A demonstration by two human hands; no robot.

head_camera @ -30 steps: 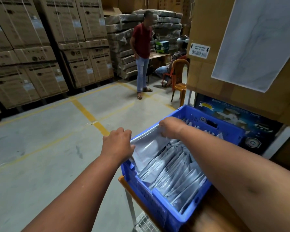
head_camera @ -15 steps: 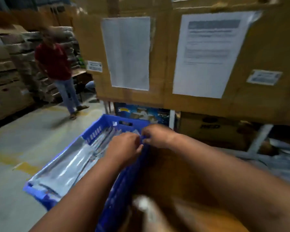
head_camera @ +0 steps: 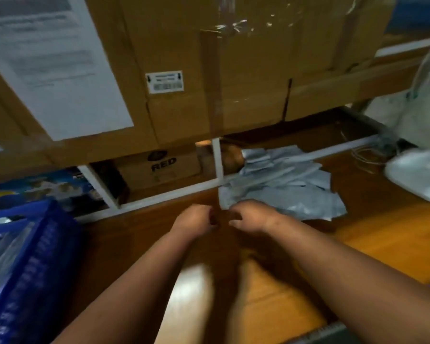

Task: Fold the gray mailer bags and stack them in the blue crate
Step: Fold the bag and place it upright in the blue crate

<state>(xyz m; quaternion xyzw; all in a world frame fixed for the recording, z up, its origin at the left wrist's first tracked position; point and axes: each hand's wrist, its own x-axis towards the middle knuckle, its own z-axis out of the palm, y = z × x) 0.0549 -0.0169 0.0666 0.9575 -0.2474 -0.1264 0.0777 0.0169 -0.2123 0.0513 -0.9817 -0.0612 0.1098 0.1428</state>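
Toward the wooden tabletop's (head_camera: 372,234) far edge, limp, slippery gray plastic mailer bags (head_camera: 283,184) lie heaped; left hand (head_camera: 195,219) and right hand (head_camera: 252,216), loosely curled, hold nothing; pinching a near corner looks best

The scene is dim and warm-toned, with motion blur smearing nearly everything. The brightest patch is a pale streak of glare on the wooden desk (head_camera: 196,291) near its front edge, between the forearms; a warmer sheen lies toward its right edge. Clear tape (head_camera: 236,26) on the cardboard box (head_camera: 179,45) catches small highlights near the top. The left hand (head_camera: 195,220) and right hand (head_camera: 252,216) throw a soft, dark shadow onto the desk around and below them. The printed sheet (head_camera: 52,63) is too blurred to read. The blue crate (head_camera: 37,256) at the desk's left edge is dark and smeared. Straight edges bow toward the corners, a wide-angle distortion.
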